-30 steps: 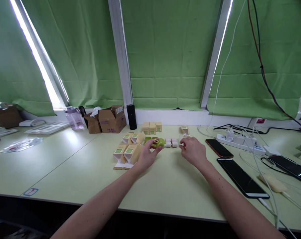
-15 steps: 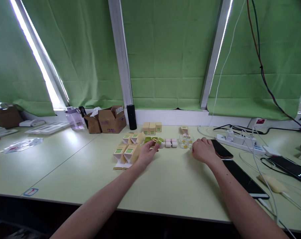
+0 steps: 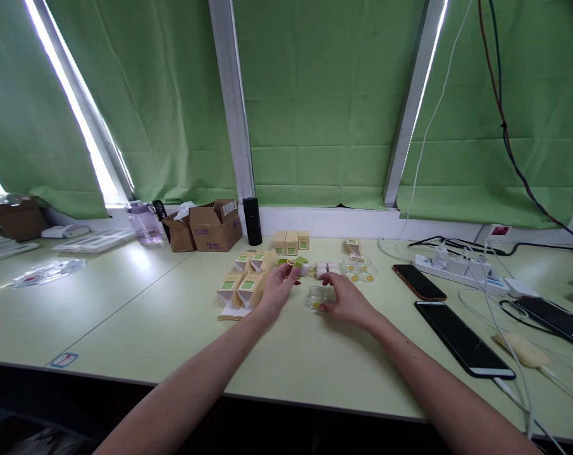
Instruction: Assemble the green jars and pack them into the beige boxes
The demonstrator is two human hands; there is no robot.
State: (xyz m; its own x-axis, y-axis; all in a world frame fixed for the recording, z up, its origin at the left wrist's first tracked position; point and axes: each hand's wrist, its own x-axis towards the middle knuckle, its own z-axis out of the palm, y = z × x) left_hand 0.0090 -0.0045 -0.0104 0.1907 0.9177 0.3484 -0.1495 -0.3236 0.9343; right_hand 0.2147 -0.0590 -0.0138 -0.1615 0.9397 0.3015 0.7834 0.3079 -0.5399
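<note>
My left hand [image 3: 277,292] is closed in a pinch on a small green-and-white piece [image 3: 301,261]; its exact kind is too small to make out. My right hand [image 3: 347,301] grips a small clear plastic case [image 3: 316,296] with a yellow mark, low over the table in front of the other hand. Behind the right hand sit several pale pink-and-white blocks [image 3: 327,267], partly covered by its fingers. To their right are several more clear cases [image 3: 361,269] with yellow marks. Beside my left hand stand several open tan cartons [image 3: 251,287] with green labels.
Several closed tan boxes [image 3: 291,242] and a small open box [image 3: 353,248] are at the back. A black cylinder [image 3: 252,221] and cardboard boxes [image 3: 215,226] stand back left. Phones [image 3: 462,338], a power strip [image 3: 457,270] and cables lie on the right.
My right hand has come left from beside the clear cases, bringing one case toward my left hand. My left hand keeps its pinch in nearly the same place.
</note>
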